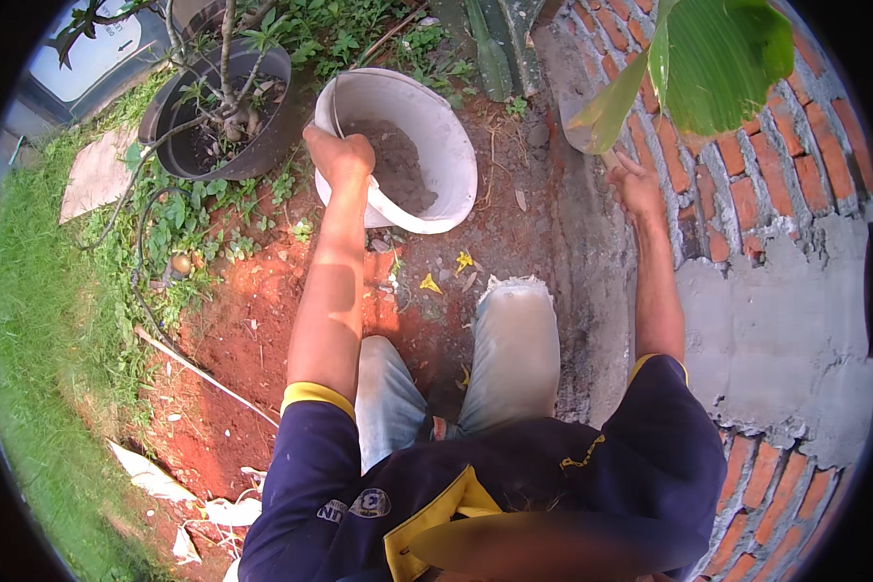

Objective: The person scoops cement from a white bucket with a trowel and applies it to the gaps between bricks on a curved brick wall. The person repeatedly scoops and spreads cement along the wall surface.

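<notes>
A white bucket [448,165] stands tilted on the ground ahead of me, with grey mortar [393,163] inside. My left hand [339,157] is closed on its near left rim; whether the handle is also in my grip I cannot tell. At the foot of the brick wall, my right hand [636,186] is closed round the handle of a trowel [574,124]. The trowel's grey blade points away from me, partly covered by a large green leaf [723,63]. Fresh grey plaster [771,330] coats a band of the brick wall [774,160] to the right.
A black pot [276,102] with a woody plant stands left of the bucket. Behind the bucket grows a cactus [492,58]. Grass [39,339] covers the left side. A thin stick [209,376] and white scraps [155,473] lie on the reddish soil.
</notes>
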`<state>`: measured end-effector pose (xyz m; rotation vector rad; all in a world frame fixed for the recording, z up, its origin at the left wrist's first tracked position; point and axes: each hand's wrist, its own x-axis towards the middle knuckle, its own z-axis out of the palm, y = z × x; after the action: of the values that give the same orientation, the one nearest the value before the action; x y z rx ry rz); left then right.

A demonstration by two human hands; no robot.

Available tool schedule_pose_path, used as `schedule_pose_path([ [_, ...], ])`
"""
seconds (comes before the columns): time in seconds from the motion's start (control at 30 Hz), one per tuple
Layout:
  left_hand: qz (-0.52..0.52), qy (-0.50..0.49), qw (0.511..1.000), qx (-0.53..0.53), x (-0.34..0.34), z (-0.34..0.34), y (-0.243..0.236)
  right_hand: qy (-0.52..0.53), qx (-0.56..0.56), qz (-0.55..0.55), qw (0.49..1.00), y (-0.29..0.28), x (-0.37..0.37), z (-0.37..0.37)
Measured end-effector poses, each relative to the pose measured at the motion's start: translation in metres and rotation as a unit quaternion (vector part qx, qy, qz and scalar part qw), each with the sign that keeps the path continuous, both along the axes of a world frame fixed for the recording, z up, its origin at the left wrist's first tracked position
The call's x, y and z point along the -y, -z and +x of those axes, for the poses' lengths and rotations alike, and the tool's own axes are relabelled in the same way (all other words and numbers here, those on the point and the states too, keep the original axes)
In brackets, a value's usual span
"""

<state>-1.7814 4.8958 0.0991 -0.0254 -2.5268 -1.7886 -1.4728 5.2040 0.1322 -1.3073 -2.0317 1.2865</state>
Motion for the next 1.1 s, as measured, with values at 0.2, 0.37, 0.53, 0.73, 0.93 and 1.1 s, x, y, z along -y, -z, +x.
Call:
schedule_pose_path([
  [0.2, 0.017, 0.015, 0.999, -0.024, -0.020, -0.005, 0.003, -0.059, -0.127, -0.016, 0.990, 0.022, -0.097, -0.066],
  [0.37, 0.029, 0.027, 0.996, -0.076, -0.014, -0.008, 0.008, -0.098, -0.111, -0.003, 0.989, 0.025, -0.117, -0.099],
  [0.53, 0.039, 0.026, 0.998, -0.044, -0.014, -0.010, 0.013, -0.153, -0.170, 0.069, 0.971, 0.013, -0.125, -0.099],
  [0.73, -0.003, 0.029, 0.999, -0.042, 0.003, -0.011, 0.009, -0.184, 0.097, 0.210, 0.955, 0.004, -0.123, -0.102],
  [0.93, -0.015, 0.021, 0.998, -0.058, -0.002, -0.006, 0.004, -0.177, 0.207, 0.403, 0.874, 0.018, -0.151, -0.132],
  [1.1, 0.019, 0.031, 0.998, -0.043, -0.006, -0.003, 0.000, -0.207, 0.313, 0.329, 0.866, 0.022, -0.188, -0.196],
])
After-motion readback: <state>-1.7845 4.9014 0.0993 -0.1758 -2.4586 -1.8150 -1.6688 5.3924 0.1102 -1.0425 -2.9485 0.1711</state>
